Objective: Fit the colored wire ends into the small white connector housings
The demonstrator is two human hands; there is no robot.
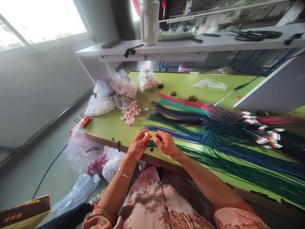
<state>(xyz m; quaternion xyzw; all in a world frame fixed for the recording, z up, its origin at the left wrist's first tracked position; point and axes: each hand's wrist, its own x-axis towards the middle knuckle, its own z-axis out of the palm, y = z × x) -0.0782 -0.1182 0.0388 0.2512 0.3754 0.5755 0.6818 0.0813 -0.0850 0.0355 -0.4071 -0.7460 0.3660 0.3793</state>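
My left hand (138,146) pinches a small white and orange connector (147,135) above the near edge of the green table (111,125). My right hand (165,142) is closed in a pinch just right of it, on a thin wire end that meets the connector. Long bundles of wires (214,133) in red, teal, black, blue and green fan out across the table to the right of my hands. A loose pile of the same connectors (130,115) lies further back to the left.
Clear bags of connectors (124,85) sit at the table's far left. Tape rolls (193,98) and an empty plastic bag (209,84) lie near the back. A white jug (149,20) stands on the shelf above. More bags (95,159) hang below the table's left edge.
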